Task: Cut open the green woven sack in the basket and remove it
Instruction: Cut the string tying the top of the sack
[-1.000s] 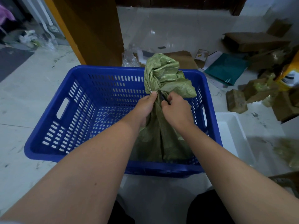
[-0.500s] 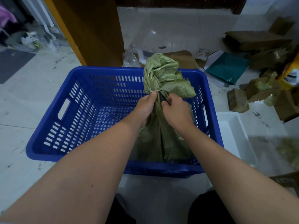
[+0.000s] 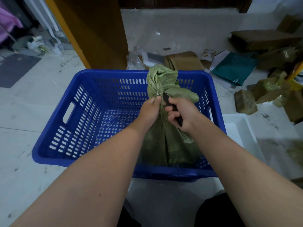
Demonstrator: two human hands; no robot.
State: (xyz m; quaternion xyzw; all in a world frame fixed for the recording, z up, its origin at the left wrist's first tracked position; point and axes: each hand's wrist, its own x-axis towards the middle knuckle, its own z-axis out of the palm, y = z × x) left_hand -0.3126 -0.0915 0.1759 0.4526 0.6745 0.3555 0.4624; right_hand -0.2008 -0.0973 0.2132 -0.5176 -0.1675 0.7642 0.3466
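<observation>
A green woven sack (image 3: 165,141) stands upright in the right half of a blue perforated plastic basket (image 3: 68,122). A thin white string (image 3: 157,93) ties its neck shut, and the crumpled top flares out above the tie. My left hand (image 3: 150,110) grips the sack's neck just below the string. My right hand (image 3: 183,112) is shut on a black-handled knife (image 3: 172,107), whose tip points up at the tie. The blade's end is hidden against the sack's folds.
The basket sits on a pale tiled floor. A white foam tray (image 3: 241,136) lies to its right. Cardboard boxes (image 3: 185,60), a teal bag (image 3: 234,68) and taped brown parcels (image 3: 245,101) litter the floor behind and to the right. A yellow-edged wooden panel (image 3: 91,30) stands behind the basket.
My right hand has turned and drawn back a little, exposing the black knife handle with its tip at the tied neck. My left hand keeps its hold on the sack.
</observation>
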